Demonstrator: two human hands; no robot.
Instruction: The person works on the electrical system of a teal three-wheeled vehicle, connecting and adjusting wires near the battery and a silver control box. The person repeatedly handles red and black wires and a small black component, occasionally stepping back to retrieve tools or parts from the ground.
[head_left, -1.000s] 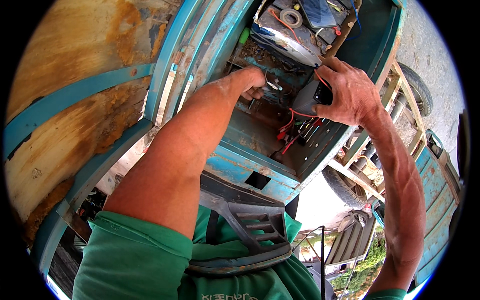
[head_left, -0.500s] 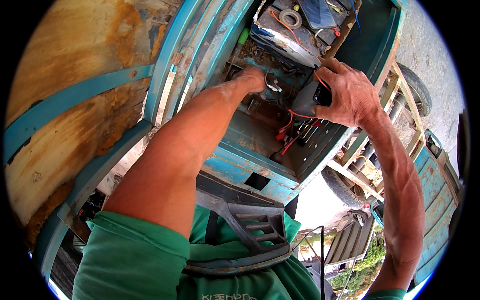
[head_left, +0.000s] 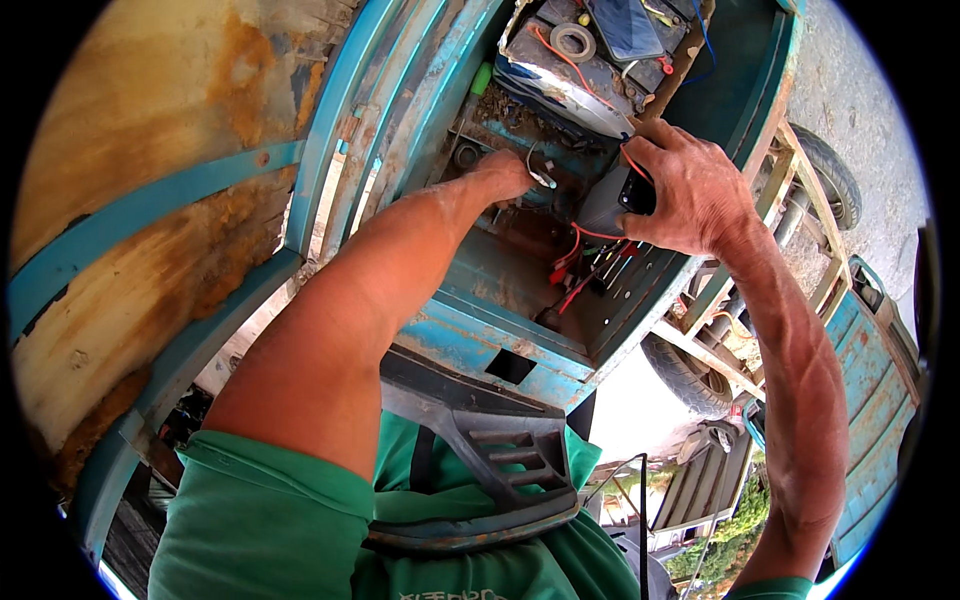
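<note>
My left hand (head_left: 500,178) reaches down into the open teal metal compartment (head_left: 470,318), its fingers curled and their tips mostly hidden. Right at those fingertips is a thin wire with a pale connector (head_left: 543,180); whether the fingers grip it is unclear. My right hand (head_left: 692,190) is wrapped round a grey and black box (head_left: 603,203), thumb on its near side, fingers over its far edge. Red wires (head_left: 595,234) run from beside this box to red-ended leads (head_left: 560,272) at the compartment's right side.
Beyond my hands sits a large battery pack (head_left: 545,75), with a roll of tape (head_left: 573,42) and a dark phone-like slab (head_left: 625,28) on it. A green cylinder (head_left: 482,79) lies to its left. A black plastic part (head_left: 480,430) crosses before my body; wheels (head_left: 690,375) stand at right.
My left hand has shifted slightly toward me inside the compartment, uncovering a dark round fitting beyond it. My right hand keeps its hold on the box, and the view has moved a little.
</note>
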